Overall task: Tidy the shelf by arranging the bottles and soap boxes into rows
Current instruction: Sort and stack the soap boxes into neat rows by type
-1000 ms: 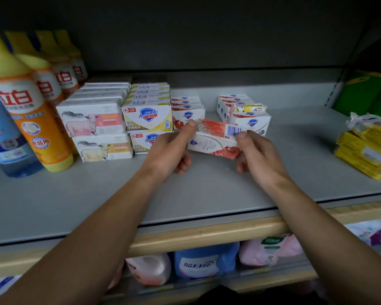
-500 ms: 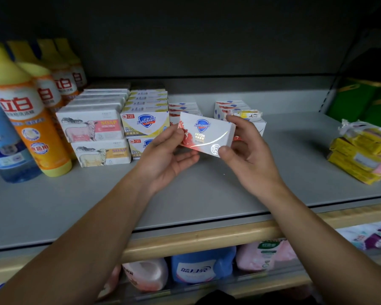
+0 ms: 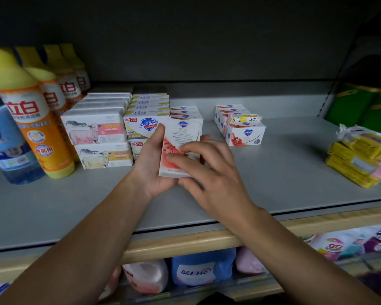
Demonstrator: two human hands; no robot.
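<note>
Soap box (image 3: 180, 146), landscape half a second ago, now stands on end above the shelf (image 3: 273, 172), before the white Safeguard row (image 3: 186, 112); left hand (image 3: 151, 157) grips it, right hand (image 3: 209, 172) pinches its face, reorienting for placement.

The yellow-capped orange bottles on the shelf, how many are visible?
4, in one row at the left end running front to back: front bottle, second, third, fourth. More could be hidden beyond the left edge.

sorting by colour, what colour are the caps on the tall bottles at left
Yellow caps, clearest in the head view.
</note>
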